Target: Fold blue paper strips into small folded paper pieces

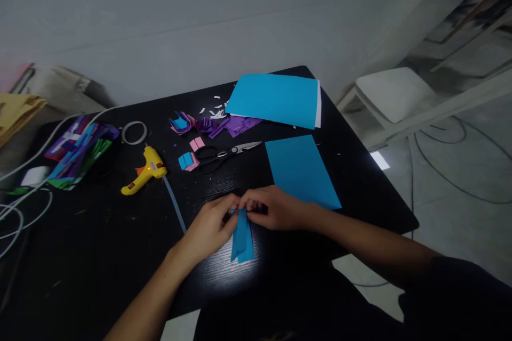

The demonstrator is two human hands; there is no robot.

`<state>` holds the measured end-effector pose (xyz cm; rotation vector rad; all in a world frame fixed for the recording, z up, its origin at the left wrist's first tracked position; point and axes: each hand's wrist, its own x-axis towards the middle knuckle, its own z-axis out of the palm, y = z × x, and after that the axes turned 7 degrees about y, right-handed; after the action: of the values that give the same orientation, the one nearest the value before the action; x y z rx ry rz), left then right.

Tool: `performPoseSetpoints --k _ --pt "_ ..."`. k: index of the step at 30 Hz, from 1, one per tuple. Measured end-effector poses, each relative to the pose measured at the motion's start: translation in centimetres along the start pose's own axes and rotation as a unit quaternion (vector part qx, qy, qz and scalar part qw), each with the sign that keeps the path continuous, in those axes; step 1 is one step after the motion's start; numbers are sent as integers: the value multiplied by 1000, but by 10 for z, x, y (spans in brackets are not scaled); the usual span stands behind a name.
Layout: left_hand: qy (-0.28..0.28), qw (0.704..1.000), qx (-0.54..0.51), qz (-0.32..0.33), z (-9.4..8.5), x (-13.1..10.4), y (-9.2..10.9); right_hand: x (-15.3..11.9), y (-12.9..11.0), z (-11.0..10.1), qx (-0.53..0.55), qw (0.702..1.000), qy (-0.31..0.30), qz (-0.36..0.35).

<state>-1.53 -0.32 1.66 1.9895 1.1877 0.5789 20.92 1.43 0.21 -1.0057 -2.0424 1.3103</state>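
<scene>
A folded strip of blue paper (242, 242) lies on the black table near its front edge, its lower layers fanned slightly apart. My left hand (212, 224) pinches the top end of the strip from the left. From the right, my right hand (274, 208) grips that same end, its fingertips touching those of the left. The fingers cover the strip's upper end. Just beyond my right hand is a flat sheet of blue paper (304, 170). Black-handled scissors (228, 153) lie beyond both hands, blades pointing right.
A yellow glue gun (150, 168) with a glue stick in it lies left of the scissors. A tape roll (134, 132), small folded pieces (188, 161), purple paper (242, 125) and a blue stack (276, 98) sit further back. White cables (20, 213) cross the left side; a white stool (394, 90) stands right.
</scene>
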Motion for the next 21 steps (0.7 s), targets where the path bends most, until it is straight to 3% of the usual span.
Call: performPoseSetpoints --k 21 --pt "-2 1000 3 -4 1 0 0 0 -1 -1 14 1000 3 6"
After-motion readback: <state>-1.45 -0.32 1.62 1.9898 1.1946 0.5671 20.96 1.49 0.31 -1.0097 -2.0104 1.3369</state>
